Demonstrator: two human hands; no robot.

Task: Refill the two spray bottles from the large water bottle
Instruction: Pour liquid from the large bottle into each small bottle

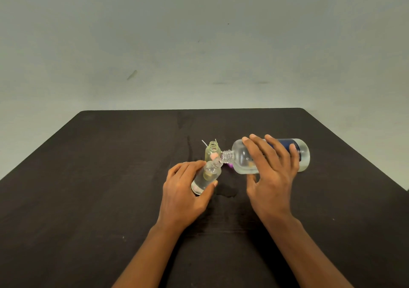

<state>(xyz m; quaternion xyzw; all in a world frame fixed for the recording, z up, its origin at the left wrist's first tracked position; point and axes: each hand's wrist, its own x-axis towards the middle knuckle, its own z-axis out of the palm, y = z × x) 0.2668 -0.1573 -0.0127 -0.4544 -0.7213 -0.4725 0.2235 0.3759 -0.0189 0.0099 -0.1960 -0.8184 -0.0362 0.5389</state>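
Your left hand (183, 190) grasps the tilted spray bottle (207, 177), with the thumb along its near side and the fingers wrapped behind its lower body. This bottle is uncapped and leans with its open neck up and to the right. Clear liquid fills its lower part. It is near the centre of the table (88, 177); whether its base touches the surface cannot be determined.

Your right hand (272, 172) grasps the large water bottle (241, 161), fingers spread over the body and thumb beneath. The bottle is held almost level above the table, base toward the right edge. Its uncapped threaded mouth points left and meets the mouth of the tilted spray bottle. It carries a dark blue label (283, 142).

The upright spray bottle (213, 151) stands just behind the tilted one, toward the far edge, uncapped. Thin white tubes (203, 142) show behind it. A small purple object (230, 165) lies below the large bottle's neck, mostly hidden. A wet patch (225, 191) marks the table between your hands.
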